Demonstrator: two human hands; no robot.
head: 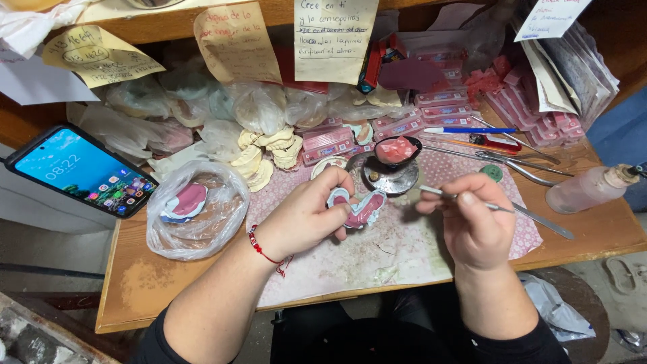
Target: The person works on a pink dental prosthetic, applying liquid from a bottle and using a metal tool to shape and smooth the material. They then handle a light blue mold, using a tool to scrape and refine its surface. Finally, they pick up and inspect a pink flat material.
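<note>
At frame centre, the left hand (306, 214) is gripping a pink denture (360, 209) over the mat (397, 249). The right hand (472, 219) is pinching a metal tool (502, 209), tip pointing toward the denture.

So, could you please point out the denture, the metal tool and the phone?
Denture (366, 210), head view, pink wax base.
Metal tool (438, 193), head view, shaft near tip.
Phone (81, 168), head view, lit screen.
</note>
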